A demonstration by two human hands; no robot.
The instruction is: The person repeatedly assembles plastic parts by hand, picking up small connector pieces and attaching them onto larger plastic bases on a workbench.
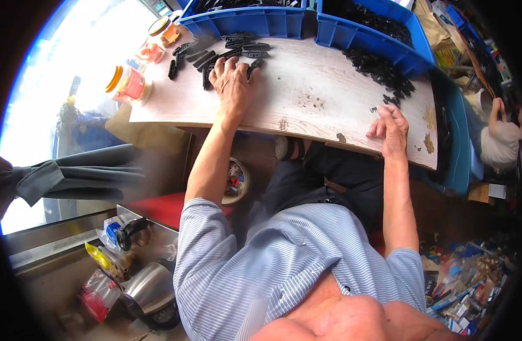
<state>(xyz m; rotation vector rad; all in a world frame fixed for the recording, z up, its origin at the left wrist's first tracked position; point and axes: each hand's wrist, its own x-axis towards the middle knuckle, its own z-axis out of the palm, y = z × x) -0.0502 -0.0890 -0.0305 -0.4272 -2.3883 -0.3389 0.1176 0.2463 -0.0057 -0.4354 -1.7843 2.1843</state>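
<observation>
My left hand (233, 88) reaches over the left part of the table, its fingers stretched and apart among long black plastic parts (255, 48). One such part (253, 67) lies beside its thumb and index finger; whether they touch it is partly hidden. Near the table's front edge on the right, my right hand (390, 128) is closed in a pinch. A small black plastic piece (374, 109) sticks out from its fingertips. Just beyond that hand is a loose pile of small black pieces (380, 71).
Two blue bins (246, 23) (352, 38) of black parts stand along the back of the pale wooden table (306, 74). Jars with orange lids (127, 83) are at the left edge. Below sits a round bucket (236, 190). Another person (499, 136) is at far right.
</observation>
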